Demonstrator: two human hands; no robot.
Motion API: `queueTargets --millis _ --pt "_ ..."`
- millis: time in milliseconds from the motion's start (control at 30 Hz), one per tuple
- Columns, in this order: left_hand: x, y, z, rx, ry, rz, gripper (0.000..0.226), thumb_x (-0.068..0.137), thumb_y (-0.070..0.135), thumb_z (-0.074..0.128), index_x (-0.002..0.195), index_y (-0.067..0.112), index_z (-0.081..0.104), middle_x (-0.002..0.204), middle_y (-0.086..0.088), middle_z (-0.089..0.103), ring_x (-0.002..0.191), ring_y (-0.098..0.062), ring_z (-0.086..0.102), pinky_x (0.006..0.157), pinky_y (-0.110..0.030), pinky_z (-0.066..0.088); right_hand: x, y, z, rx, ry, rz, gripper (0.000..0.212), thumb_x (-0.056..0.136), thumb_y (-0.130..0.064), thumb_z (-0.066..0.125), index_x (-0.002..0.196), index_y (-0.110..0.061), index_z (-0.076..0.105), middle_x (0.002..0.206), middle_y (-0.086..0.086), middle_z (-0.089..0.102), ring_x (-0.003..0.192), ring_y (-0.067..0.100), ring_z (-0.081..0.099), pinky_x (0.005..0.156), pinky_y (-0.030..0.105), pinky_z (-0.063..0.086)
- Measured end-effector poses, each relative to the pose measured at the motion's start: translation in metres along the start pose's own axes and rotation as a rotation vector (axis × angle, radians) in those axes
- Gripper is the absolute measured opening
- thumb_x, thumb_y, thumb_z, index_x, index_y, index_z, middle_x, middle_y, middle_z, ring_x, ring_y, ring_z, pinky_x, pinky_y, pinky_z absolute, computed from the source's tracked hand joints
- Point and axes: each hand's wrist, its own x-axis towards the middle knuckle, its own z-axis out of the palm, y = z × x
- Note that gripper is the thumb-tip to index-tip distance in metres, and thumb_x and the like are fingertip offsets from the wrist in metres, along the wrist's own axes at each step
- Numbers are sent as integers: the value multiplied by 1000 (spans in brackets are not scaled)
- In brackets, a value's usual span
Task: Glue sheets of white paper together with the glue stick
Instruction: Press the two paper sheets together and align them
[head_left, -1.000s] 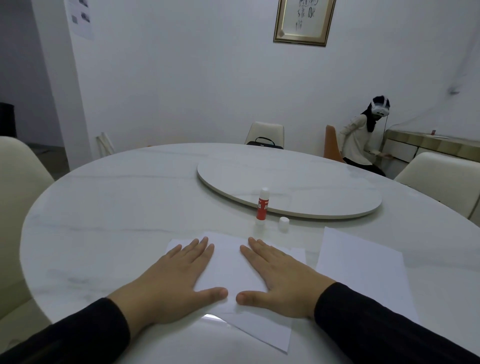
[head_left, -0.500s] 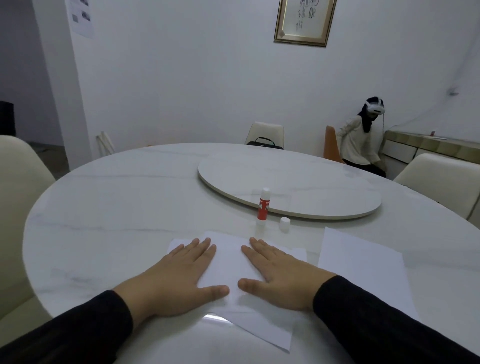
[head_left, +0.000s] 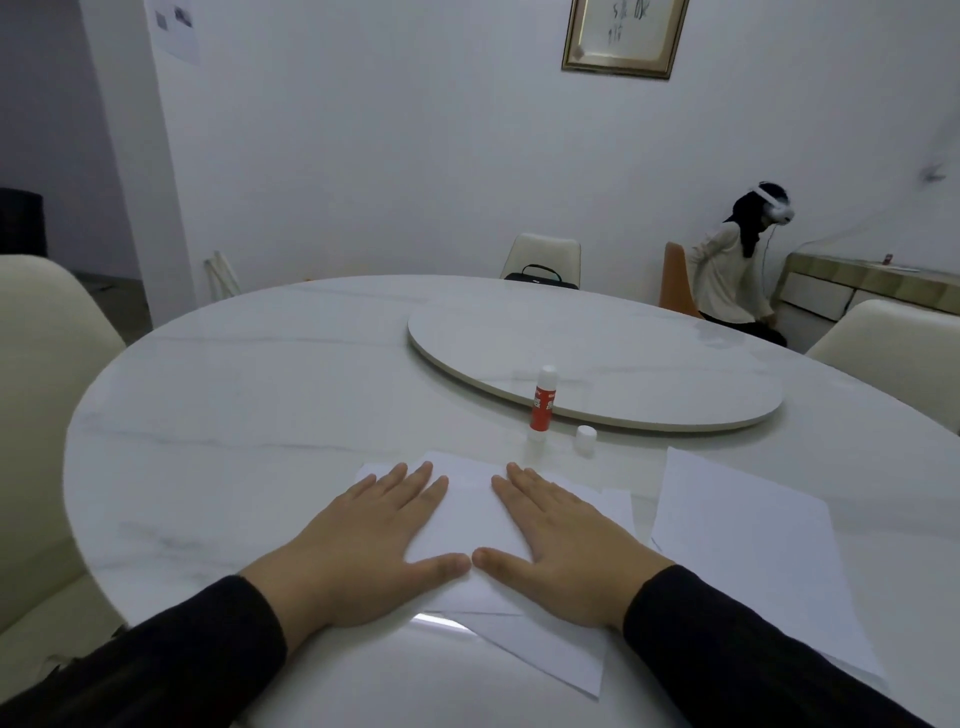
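Overlapping sheets of white paper (head_left: 467, 514) lie on the round marble table in front of me. My left hand (head_left: 363, 545) and my right hand (head_left: 561, 545) both press flat on them, palms down, fingers spread, thumbs almost touching. Beyond the paper stands an uncapped red and white glue stick (head_left: 543, 399). Its white cap (head_left: 585, 435) sits on the table just to its right. A separate stack of white paper (head_left: 753, 540) lies to the right of my right hand.
A raised round turntable (head_left: 597, 358) fills the table's middle, right behind the glue stick. Cream chairs stand at the left (head_left: 36, 353), far side (head_left: 543, 257) and right (head_left: 893, 348). A person with a headset (head_left: 732, 270) sits by the back wall.
My hands have slid a little toward me along the paper, and the thumbs have come closer together. The person at the back has turned toward the right.
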Motion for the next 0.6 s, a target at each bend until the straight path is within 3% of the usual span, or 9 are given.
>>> queueTargets --millis 100,200,267,400,500,600 --pt "0 1 0 -3 9 -3 86 80 77 19 148 33 -9 158 12 -15 144 -6 -14 117 -27 -7 2 1 -3 113 20 38 90 82 -74 35 153 -27 5 162 -8 -1 147 7 0 115 26 2" --pt "0 2 1 -8 22 -4 86 82 75 22 149 31 -8 158 11 -14 144 -6 -13 118 -28 -6 9 9 -13 264 149 175 87 80 -65 53 148 -19 25 155 -2 29 141 15 26 116 33 23" --pt "0 3 1 -20 27 -5 86 82 75 23 149 31 -7 158 11 -13 144 -5 -13 118 -28 -6 10 13 -18 259 148 212 86 76 -63 59 145 -19 33 147 -1 42 133 17 37 111 35 33" --pt "0 2 2 -30 34 -9 86 81 75 23 149 32 -6 158 12 -13 144 -4 -13 118 -28 -6 9 13 -18 271 200 249 91 72 -60 67 146 -20 32 144 -1 46 130 16 42 103 27 35" --pt "1 2 3 -36 40 -10 86 81 75 24 149 32 -6 158 13 -13 144 -4 -12 118 -28 -6 10 13 -18 379 272 278 83 67 -50 78 137 -20 46 126 -4 57 106 10 51 88 18 36" --pt "1 1 3 -36 41 -9 86 81 75 24 149 32 -6 158 13 -13 144 -4 -12 118 -28 -6 14 15 -21 448 288 312 82 65 -38 84 136 -20 47 115 -6 58 101 10 53 85 16 37"
